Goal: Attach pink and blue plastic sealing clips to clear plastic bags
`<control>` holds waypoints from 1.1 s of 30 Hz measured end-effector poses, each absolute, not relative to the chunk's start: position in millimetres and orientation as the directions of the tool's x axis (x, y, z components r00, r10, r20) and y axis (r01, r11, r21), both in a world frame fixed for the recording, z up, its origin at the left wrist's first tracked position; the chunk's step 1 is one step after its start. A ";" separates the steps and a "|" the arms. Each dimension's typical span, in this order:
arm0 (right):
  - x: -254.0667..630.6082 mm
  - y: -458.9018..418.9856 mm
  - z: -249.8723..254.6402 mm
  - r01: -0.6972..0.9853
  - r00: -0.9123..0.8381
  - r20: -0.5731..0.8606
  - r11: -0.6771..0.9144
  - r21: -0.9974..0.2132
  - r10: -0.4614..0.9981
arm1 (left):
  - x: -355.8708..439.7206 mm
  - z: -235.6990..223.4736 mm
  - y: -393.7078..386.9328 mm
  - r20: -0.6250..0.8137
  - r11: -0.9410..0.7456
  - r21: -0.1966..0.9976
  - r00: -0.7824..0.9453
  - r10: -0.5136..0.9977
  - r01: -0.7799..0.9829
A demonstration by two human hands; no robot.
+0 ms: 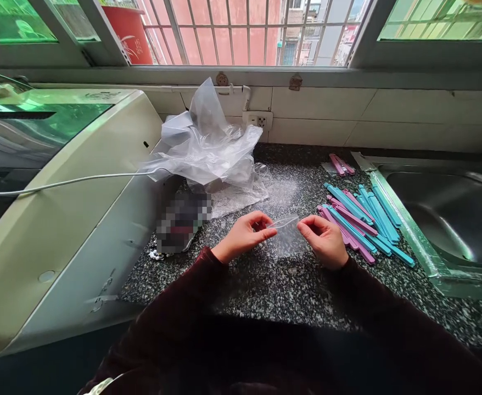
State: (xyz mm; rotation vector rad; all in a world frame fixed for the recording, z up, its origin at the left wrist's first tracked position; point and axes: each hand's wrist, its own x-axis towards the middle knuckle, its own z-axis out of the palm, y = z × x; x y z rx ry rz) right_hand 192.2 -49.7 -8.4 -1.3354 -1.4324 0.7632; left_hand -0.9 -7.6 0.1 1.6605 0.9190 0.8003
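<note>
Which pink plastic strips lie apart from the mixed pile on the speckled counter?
The pink pair near the steel sink's far left corner; the other pink strips lie among blue plastic strips, closer to the bare right hand.

Countertop [241, 296]: 1 machine [80, 208] at left; 1 sink [450, 214] at right. Plastic sheeting [216, 153] lies beside the machine, behind 1 pixelated item [181, 222]. 1 strip pile [360, 219] lies left of the sink; 1 smaller strip group [341, 164] lies behind the pile. 1 wall outlet [258, 119] is behind the sheeting.
</note>
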 end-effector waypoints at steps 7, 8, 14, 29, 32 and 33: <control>190.1 -50.5 -7.5 0.377 0.010 0.254 0.232 -0.897 0.967 | 0.6 -4.9 -5.3 0.105 -0.148 0.987 0.433 0.895 0.067; 190.3 -50.2 -7.3 0.381 -0.007 0.250 0.234 -0.895 0.968 | 0.6 -4.7 -5.2 0.106 -0.149 0.987 0.440 0.892 0.066; 189.1 -48.7 -6.8 0.392 -0.070 0.204 0.215 -0.895 0.977 | 1.3 -3.1 -8.4 0.088 -0.165 0.980 0.500 0.862 0.112; 186.0 -47.3 -6.6 0.369 -0.007 0.244 0.230 -0.901 0.970 | -0.5 -2.0 -7.9 0.106 -0.183 0.978 0.518 0.849 0.100; 185.4 -47.1 -7.1 0.385 0.000 0.252 0.232 -0.893 0.968 | 0.2 -1.2 -8.0 0.074 -0.144 0.985 0.522 0.850 0.095; 185.1 -47.2 -7.2 0.389 0.000 0.253 0.233 -0.891 0.968 | 0.5 -0.9 -8.1 0.063 -0.133 0.986 0.524 0.849 0.097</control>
